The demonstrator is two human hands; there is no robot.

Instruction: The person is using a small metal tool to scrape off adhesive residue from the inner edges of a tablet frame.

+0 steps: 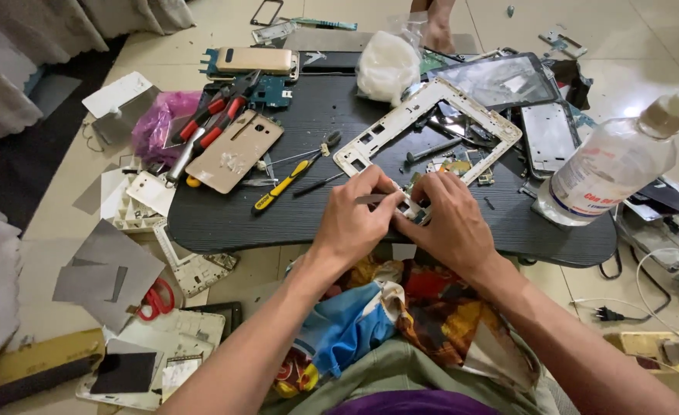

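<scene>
Both hands meet at the near edge of the low black oval table (224,219). Left hand (352,217) pinches a thin grey metal tool (371,199); right hand (451,223) pinches a small silver phone part (410,209), tool tip touching it. White tablet frame (424,127) lies stripped just behind; pliers, yellow-handled screwdriver (282,187), gold back cover (234,151) scattered around. Judged: disassembly well along, small part not yet freed.

bottle (612,165) right of frame (425,121), pliers (215,117) left.
</scene>
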